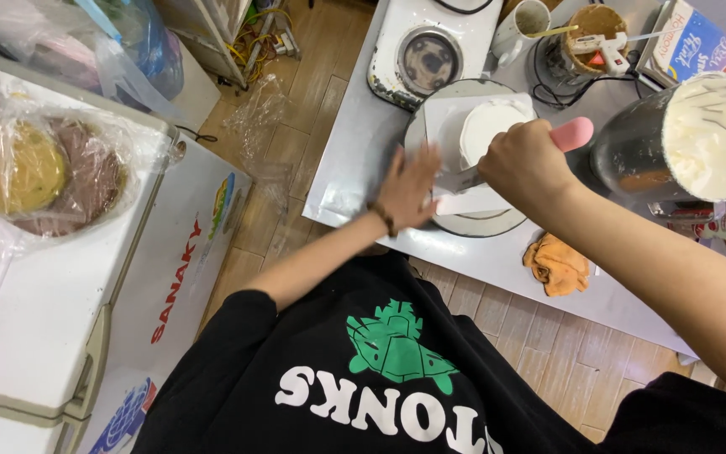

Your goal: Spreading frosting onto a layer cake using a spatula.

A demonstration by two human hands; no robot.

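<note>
We stretch both bare arms forward from short black sleeves, the two hands meeting close ahead of our chest. Our left hand (409,187) lies flat, palm down, fingers spread and pointing away from us, a dark band circling the wrist. Our right hand (524,166) is curled in a firm fist with the knuckles up, just beside the left. The right forearm runs back toward our right shoulder, crossing low over the surface; the left forearm angles in from below.
</note>
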